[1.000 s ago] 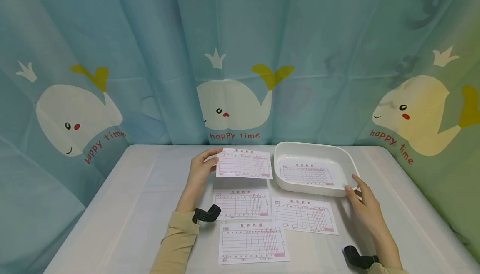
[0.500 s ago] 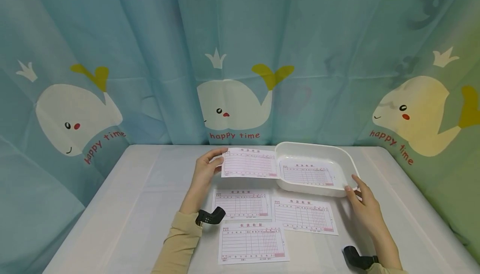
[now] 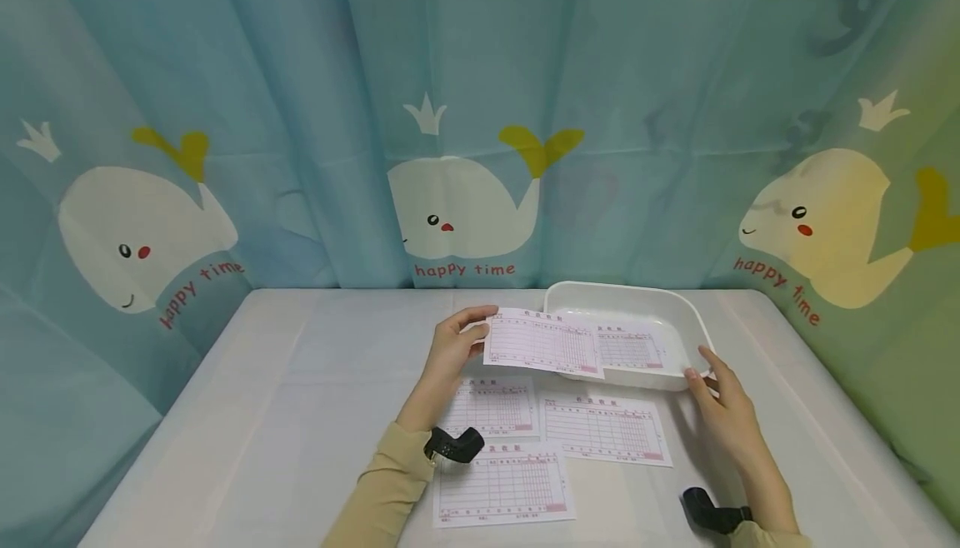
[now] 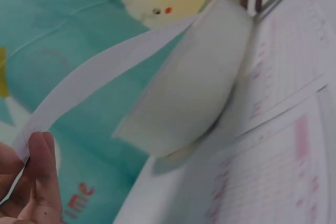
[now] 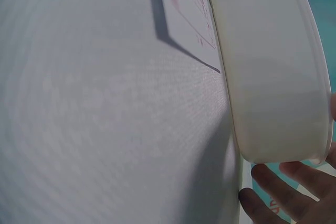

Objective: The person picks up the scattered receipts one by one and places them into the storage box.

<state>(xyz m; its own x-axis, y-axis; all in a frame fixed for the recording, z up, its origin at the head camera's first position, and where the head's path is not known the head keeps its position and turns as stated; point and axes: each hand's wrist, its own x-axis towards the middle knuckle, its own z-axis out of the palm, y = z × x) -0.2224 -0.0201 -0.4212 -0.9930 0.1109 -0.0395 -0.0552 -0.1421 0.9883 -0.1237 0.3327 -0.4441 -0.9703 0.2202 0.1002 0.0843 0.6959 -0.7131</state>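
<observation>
My left hand [image 3: 453, 352] pinches the left edge of a printed receipt slip [image 3: 540, 341]. The slip is raised, and its right part overlaps the left side of a white tray [image 3: 637, 379]. In the left wrist view the held slip [image 4: 105, 69] bows in an arc from thumb and fingers to the tray rim. Inside the tray lies another receipt slip [image 3: 633, 348], partly hidden by the held one. At the tray's front right corner my right hand [image 3: 723, 402] holds the rim; the right wrist view shows its fingertips [image 5: 262, 174] against the tray's end wall [image 5: 278, 77].
Three more receipt slips lie on the white tablecloth [image 3: 285, 415] in front: an upper left slip [image 3: 498, 406], a right slip [image 3: 607, 431] and a front slip [image 3: 510, 494]. My left forearm partly covers two of them. A whale-print curtain [image 3: 315, 115] stands behind the table.
My left hand has carried the pinched slip rightward, from beside the tray to over its left side. The right hand has stayed at the tray corner. The head view has shifted slightly.
</observation>
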